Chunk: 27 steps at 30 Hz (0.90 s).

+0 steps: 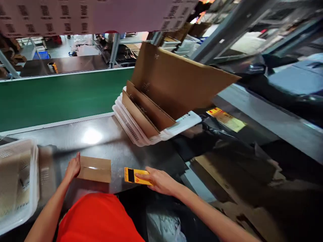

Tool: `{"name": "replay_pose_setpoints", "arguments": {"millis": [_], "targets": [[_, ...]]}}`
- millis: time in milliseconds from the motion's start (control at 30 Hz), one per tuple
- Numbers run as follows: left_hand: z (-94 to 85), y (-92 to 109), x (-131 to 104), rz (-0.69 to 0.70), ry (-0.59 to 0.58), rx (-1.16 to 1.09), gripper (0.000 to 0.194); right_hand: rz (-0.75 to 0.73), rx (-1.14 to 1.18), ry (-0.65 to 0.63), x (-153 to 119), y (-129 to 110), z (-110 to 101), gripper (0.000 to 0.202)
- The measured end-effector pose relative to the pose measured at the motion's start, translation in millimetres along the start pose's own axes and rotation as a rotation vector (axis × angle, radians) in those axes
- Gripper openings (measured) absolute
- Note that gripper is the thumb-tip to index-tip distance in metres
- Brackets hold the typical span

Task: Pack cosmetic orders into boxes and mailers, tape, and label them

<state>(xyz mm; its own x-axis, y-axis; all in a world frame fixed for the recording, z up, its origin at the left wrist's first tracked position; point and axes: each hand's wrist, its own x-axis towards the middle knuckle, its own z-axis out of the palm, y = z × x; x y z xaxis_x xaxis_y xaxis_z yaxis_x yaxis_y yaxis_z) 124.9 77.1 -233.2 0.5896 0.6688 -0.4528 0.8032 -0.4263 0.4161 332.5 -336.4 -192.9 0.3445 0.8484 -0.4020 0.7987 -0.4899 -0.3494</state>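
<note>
My left hand (73,166) is closed on the left end of a small cardboard box (94,169), with the thumb pointing up along its side. A shiny strip of clear tape runs across the middle of the box's top. To the right of the box, my right hand (158,179) grips a flat yellow handheld device (137,176) with a dark panel near its far end. A gap of bare metal separates the device from the box. The underside of the box and the fingers beneath the device are hidden.
A white plastic basket (35,181) stands at the left. Stacked white baskets (128,127) holding cardboard sheets (181,80) are behind the metal table (75,134). A green conveyor belt (63,95) runs beyond. Cardboard (217,174) lies at the right; a barcode sheet (126,16) hangs overhead.
</note>
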Motion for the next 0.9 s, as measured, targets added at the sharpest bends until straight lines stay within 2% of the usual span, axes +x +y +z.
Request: {"name": "replay_pose_setpoints", "arguments": {"millis": [200, 300, 367, 500, 600, 733, 833, 900], "targets": [[-9.4, 7, 4, -0.049, -0.022, 0.101, 0.087, -0.1, 0.075, 0.047, 1, 40, 33, 0.066], [-10.5, 7, 6, -0.076, -0.025, 0.099, 0.089, -0.116, 0.093, 0.069, 7, 46, 47, 0.064], [-11.1, 6, 7, -0.083, -0.024, 0.089, 0.089, -0.117, 0.082, 0.08, 26, 34, 56, 0.062], [-13.4, 4, 9, -0.085, -0.022, 0.091, 0.089, -0.111, 0.093, 0.153, 77, -14, 69, 0.052], [-16.1, 5, 8, -0.099, 0.007, 0.117, 0.088, -0.08, 0.106, 0.235, 98, -41, 72, 0.046], [-19.6, 11, 6, -0.1, 0.02, 0.095, 0.085, -0.043, 0.126, 0.229, 104, -48, 64, 0.052], [-24.3, 9, 8, -0.113, 0.027, 0.029, 0.083, 0.015, 0.197, 0.108, 108, -47, 52, 0.061], [-28.9, 2, 9, -0.11, 0.013, -0.1, 0.081, 0.027, 0.223, 0.053, 109, -46, 46, 0.067]]}}
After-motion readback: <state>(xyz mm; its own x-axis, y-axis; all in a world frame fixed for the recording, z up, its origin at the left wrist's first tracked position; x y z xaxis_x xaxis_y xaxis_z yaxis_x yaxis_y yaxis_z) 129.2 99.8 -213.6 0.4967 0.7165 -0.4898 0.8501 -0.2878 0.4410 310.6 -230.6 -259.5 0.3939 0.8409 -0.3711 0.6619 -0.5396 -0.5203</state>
